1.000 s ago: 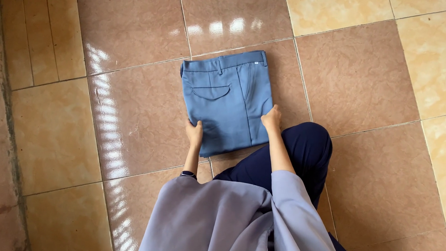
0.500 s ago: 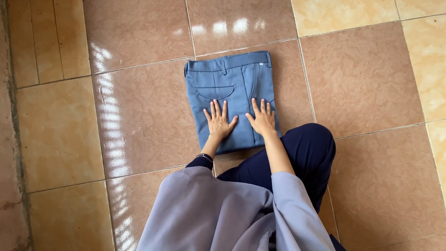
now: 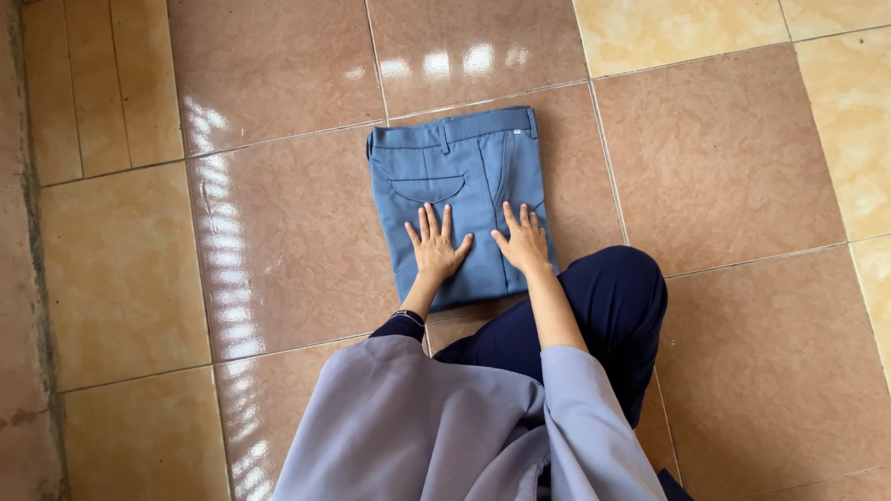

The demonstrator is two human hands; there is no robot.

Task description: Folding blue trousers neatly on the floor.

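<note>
Your fingers [image 3: 433, 223] are spread wide and laid flat, pinching nothing: the left hand [image 3: 436, 248] and the right hand [image 3: 522, 242] both press palm-down on the near half of the folded blue trousers [image 3: 459, 181], side by side and a little apart.

In the head view, the trousers lie on the tiled floor [image 3: 265, 253] straight ahead of your knee [image 3: 619, 288], waistband at the far edge, a curved back pocket [image 3: 426, 188] just beyond your left fingertips. The fold looks essentially done: the garment is already a compact rectangle with square edges, its near edge just in front of your legs. What seems left is only the flattening under your palms, and perhaps one more fold if a smaller bundle is wanted.
</note>
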